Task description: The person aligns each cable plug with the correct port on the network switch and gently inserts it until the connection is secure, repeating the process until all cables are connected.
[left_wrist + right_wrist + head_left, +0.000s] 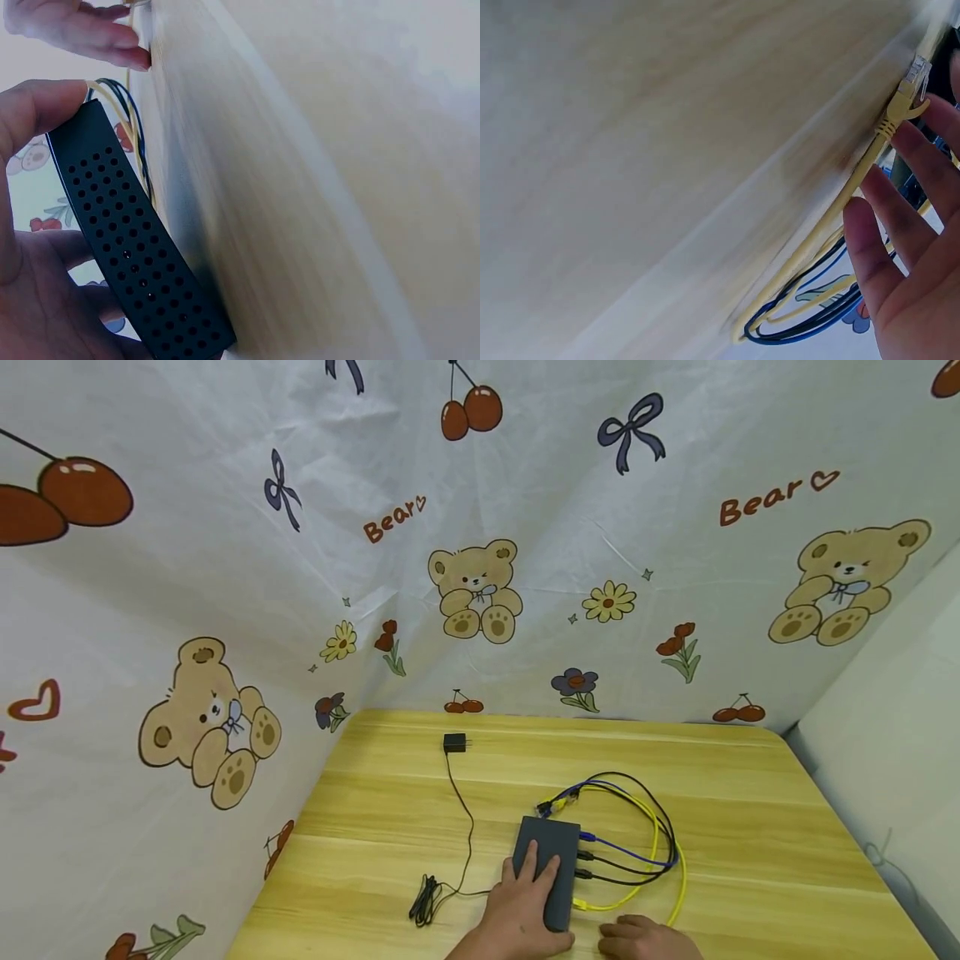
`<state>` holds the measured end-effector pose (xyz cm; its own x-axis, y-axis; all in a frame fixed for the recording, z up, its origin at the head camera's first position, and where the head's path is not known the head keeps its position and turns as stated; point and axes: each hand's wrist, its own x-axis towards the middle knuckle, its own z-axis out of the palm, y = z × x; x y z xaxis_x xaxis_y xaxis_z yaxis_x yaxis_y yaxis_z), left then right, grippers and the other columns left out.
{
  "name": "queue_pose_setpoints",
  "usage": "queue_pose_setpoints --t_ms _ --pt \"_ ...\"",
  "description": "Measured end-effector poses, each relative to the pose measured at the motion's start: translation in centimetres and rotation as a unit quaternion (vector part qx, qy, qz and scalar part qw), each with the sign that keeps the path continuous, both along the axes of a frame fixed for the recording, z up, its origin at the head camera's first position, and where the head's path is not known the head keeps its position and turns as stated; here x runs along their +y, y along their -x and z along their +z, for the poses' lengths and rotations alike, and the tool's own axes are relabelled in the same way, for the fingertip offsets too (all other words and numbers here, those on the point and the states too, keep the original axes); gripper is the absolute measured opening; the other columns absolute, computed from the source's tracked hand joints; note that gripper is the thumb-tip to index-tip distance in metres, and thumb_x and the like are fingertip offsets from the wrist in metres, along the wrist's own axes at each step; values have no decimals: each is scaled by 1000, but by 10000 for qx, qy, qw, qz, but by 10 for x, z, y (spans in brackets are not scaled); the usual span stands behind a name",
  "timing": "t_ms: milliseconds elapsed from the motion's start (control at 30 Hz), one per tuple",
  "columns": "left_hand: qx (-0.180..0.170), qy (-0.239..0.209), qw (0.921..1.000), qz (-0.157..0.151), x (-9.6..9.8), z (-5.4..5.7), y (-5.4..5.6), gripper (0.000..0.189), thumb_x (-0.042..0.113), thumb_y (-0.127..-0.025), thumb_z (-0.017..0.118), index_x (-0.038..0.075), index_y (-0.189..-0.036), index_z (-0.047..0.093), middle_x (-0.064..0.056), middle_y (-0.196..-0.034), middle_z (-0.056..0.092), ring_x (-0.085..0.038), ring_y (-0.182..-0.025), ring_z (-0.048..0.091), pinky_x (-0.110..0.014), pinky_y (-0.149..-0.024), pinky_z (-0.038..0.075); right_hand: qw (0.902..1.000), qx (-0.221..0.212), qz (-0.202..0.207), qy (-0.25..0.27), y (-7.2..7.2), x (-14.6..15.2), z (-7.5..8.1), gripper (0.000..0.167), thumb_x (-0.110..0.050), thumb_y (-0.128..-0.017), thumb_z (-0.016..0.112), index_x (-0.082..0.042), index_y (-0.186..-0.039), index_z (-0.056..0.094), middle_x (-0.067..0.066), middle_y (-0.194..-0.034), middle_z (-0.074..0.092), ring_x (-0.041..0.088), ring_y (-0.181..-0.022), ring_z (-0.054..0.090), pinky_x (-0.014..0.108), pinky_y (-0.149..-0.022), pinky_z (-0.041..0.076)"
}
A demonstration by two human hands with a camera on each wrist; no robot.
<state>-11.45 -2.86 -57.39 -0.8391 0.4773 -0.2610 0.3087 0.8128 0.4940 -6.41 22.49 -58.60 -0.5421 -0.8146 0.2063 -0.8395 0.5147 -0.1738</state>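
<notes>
A dark, flat network switch (551,832) lies on the wooden table. My left hand (521,910) rests on its top with fingers spread; the thumb touches its near end. The left wrist view shows a side dotted with vent holes (124,240). Along the switch's right side are plugged a blue network cable (618,850), two black network cables (626,883) and a yellow one. My right hand (648,939) is just right of the switch. In the right wrist view its fingertips are at a loose yellow network cable (862,161) with a clear-tipped plug (907,94); contact is unclear.
Left of the switch, a thin black cord runs from a power adapter (454,742) through a tied bundle (425,900) towards the switch. Loose cable plugs (551,807) lie behind the switch. A bear-patterned cloth (480,668) hangs behind and left of the table.
</notes>
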Motion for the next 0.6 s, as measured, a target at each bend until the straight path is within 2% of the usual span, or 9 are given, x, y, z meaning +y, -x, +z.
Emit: queue_pose_setpoints --t_ms 67,133,233,300,433,533,600 --pt "-8 -36 10000 0 0 0 0 95 67 -77 71 44 -156 24 -3 -167 11 -56 -141 27 -66 -85 47 9967 607 523 158 2 3 -5 22 -36 -96 66 -19 -105 76 -1 -105 74 15 -92 70 24 -74 54" --pt "-23 -73 10000 3 0 0 0 95 66 -77 72 44 -156 25 -3 -167 12 -56 -141 27 -66 -85 46 9906 1055 849 206 4 7 -9 18 -33 -94 69 -20 -105 75 0 -104 75 14 -92 70 21 -75 53" --pt "-16 -86 10000 2 0 -1 0 94 66 -77 72 44 -156 25 -3 -167 12 -57 -141 27 -66 -83 47 9887 1108 1001 150 4 13 -9 18 -34 -92 71 -21 -105 75 3 -104 75 15 -92 70 21 -76 52" --pt "6 -79 10000 2 0 -1 0 94 66 -77 72 43 -156 25 -3 -167 12 -56 -141 27 -66 -82 47 9898 1045 958 128 4 16 -8 17 -35 -92 71 -23 -103 76 3 -103 74 16 -91 69 22 -75 52" --pt "26 -41 10000 26 1 0 0 95 66 -77 72 43 -156 25 -3 -167 12 -56 -141 27 -65 -82 48 9939 915 563 257 -2 16 -7 12 -36 -92 71 -26 -97 75 -3 -100 73 12 -89 67 21 -72 50" --pt "-7 -41 10000 49 1 0 0 95 66 -76 72 44 -156 25 -3 -167 12 -56 -141 27 -65 -81 48 9961 645 -96 598 -10 10 -7 8 -37 -91 73 -31 -95 73 -11 -95 70 5 -83 63 17 -65 47" --pt "-32 -48 10000 59 1 0 0 95 67 -76 72 44 -156 25 -2 -167 12 -56 -141 27 -65 -82 48 9932 485 -548 910 -13 5 -7 8 -37 -88 76 -32 -94 73 -15 -90 67 1 -78 59 15 -60 44"
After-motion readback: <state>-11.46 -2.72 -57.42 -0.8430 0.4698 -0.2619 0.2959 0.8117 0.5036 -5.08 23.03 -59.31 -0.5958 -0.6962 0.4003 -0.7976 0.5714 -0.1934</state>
